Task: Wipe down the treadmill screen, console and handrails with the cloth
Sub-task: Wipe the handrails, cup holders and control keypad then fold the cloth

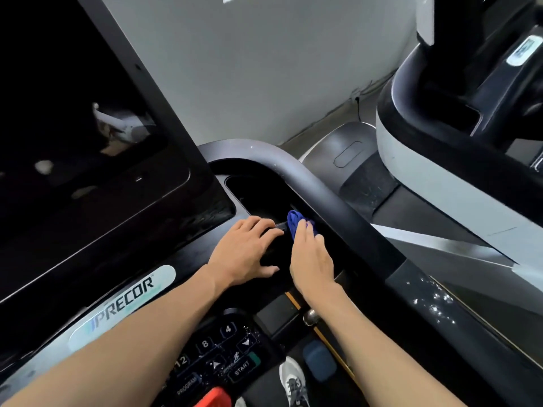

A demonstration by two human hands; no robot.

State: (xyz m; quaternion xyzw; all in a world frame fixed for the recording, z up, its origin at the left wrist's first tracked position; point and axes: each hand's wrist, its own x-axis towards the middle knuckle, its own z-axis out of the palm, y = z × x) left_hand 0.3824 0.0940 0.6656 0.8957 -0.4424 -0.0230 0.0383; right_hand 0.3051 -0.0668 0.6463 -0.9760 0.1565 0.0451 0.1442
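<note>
A large dark treadmill screen (73,118) fills the upper left, with the black console (164,254) below it. My right hand (311,257) holds a bunched blue cloth (293,223) down in the recessed tray (258,195) at the console's right side, just inside the curved black handrail (338,207). My left hand (244,251) rests beside it on the tray's near edge, fingers curled over a dark ridge. The cloth's lower part is hidden under my fingers.
A keypad (217,353) with number and START buttons and a red stop button (211,398) sit near the bottom. A second treadmill (440,148) stands to the right before a pale wall (264,69). My grey shoe (292,380) shows below.
</note>
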